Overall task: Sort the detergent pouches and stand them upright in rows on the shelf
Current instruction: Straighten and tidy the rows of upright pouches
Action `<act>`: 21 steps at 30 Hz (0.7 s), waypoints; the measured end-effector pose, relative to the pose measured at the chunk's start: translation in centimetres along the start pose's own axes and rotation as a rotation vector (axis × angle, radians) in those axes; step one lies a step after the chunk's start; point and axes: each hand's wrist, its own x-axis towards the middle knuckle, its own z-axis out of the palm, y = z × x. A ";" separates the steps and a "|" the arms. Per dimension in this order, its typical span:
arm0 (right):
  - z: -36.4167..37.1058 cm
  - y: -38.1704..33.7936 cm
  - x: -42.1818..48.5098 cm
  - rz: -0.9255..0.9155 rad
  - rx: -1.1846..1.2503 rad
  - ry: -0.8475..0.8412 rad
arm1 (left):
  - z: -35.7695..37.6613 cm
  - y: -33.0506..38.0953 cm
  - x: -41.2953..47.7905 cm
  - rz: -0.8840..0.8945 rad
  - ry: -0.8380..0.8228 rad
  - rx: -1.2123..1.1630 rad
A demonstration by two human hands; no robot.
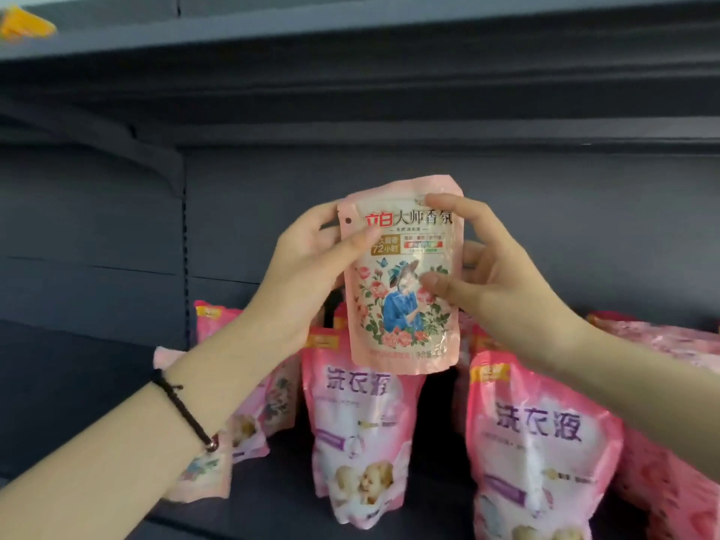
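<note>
Both hands pinching small pouch (403, 282) by side edges: left hand (307, 259), right hand (479, 263); looking light, floppy, slick film.

right front pouch (537, 442) cropped, yellow object (24, 25) blurred

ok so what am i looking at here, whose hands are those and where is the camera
There is no machine here. A person wears one camera on the head, looking forward and down, so the two arms reaching in are their own. The left hand, with a black cord on its wrist, and the right hand together hold a small floral pouch upright in the air, with both thumbs on its front. Below it, on a dark shelf, stand pink pouches with purple lettering. More floral ones sit at the left, partly behind the forearm. Another shelf board runs overhead.
</note>
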 end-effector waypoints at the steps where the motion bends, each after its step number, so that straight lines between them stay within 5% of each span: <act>1: 1.5 0.1 0.0 -0.003 0.006 0.009 | -1.6 0.0 -0.7 0.009 -0.034 0.044; 16: 21.5 5.6 -0.8 -0.009 0.061 0.176 | -19.6 -4.9 -9.8 -0.091 -0.323 0.146; 21: 25.6 9.6 -2.1 0.073 -0.016 0.252 | -21.1 -9.5 -11.2 -0.165 -0.194 0.158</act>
